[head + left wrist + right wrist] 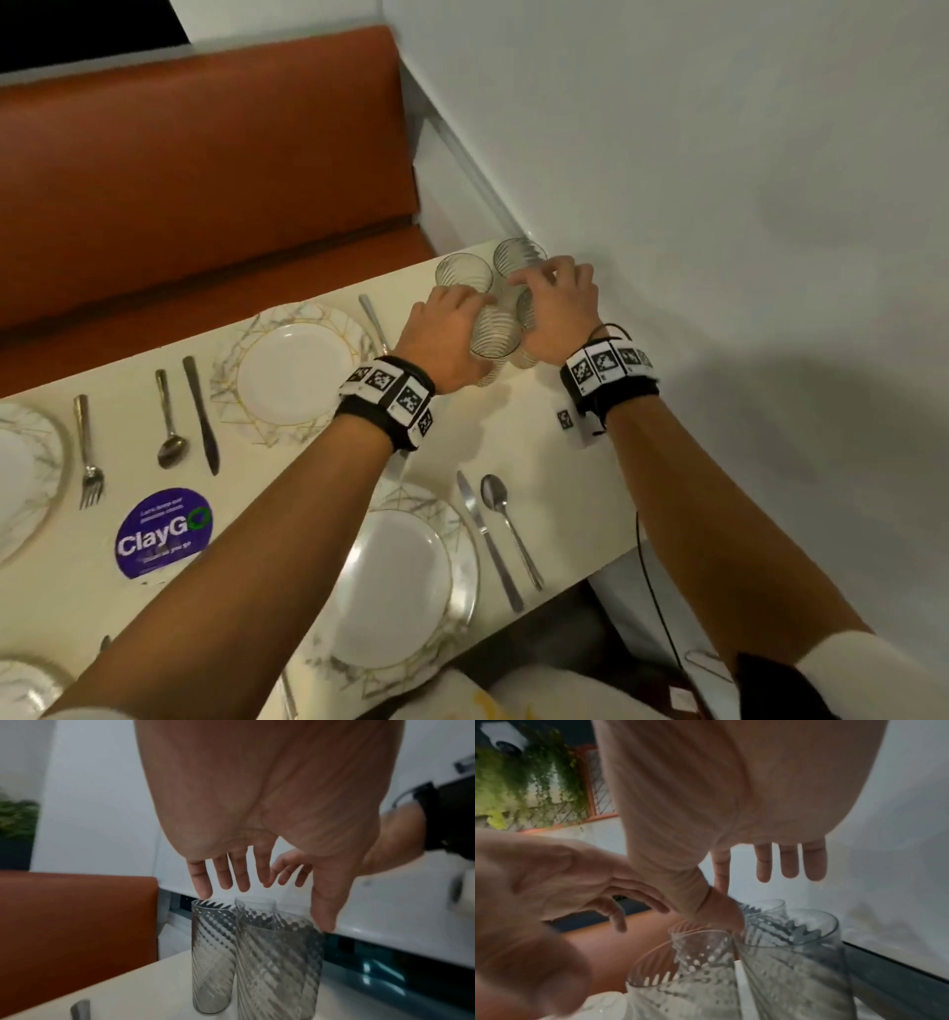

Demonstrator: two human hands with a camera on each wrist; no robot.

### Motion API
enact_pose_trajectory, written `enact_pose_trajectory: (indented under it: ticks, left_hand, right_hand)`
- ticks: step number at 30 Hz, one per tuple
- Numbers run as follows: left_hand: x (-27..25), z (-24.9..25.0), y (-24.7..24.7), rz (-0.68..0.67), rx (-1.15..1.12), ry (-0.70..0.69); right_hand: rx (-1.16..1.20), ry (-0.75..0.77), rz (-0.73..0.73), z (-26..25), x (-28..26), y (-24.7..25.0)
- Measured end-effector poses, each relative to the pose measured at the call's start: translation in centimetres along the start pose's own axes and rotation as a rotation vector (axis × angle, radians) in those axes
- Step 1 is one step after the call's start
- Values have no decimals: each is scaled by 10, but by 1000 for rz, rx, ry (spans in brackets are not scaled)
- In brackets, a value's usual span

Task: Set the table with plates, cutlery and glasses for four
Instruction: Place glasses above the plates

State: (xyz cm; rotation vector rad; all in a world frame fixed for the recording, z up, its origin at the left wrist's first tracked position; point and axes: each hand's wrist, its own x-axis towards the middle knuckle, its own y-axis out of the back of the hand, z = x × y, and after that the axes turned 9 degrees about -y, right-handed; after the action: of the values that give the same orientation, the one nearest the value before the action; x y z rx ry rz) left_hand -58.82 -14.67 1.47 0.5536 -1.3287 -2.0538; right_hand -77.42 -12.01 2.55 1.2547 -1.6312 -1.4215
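Closely clustered glasses point(495, 334), hands' grip above

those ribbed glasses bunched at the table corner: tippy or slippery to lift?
Probably tippy: the nearest glass is tall and narrow, so a sideways nudge could topple it. The four stand packed rim to rim, so lifting one may knock a neighbour. The spiral ribbing should help a grip, though glass stays fragile. Both the left hand and right hand reach down over the rims.
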Motion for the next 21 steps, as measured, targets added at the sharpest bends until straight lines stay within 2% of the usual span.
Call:
enact_pose_trajectory:
  ticks: [4, 9, 16, 21]
  left_hand:
    - [22, 7, -16, -118, 245, -78]
    - [28, 7, -25, -128, 319, -104]
    - [21, 8, -18, -104, 224, -105]
    - [-24, 5, 3, -26, -21, 68]
  right_hand:
    - [-157, 1, -167, 11, 9, -1]
    - [-131, 20, -182, 13, 9, -3]
    - [-118, -26, -197, 13, 5, -3]
    - [-157, -69, -177, -8, -13, 7]
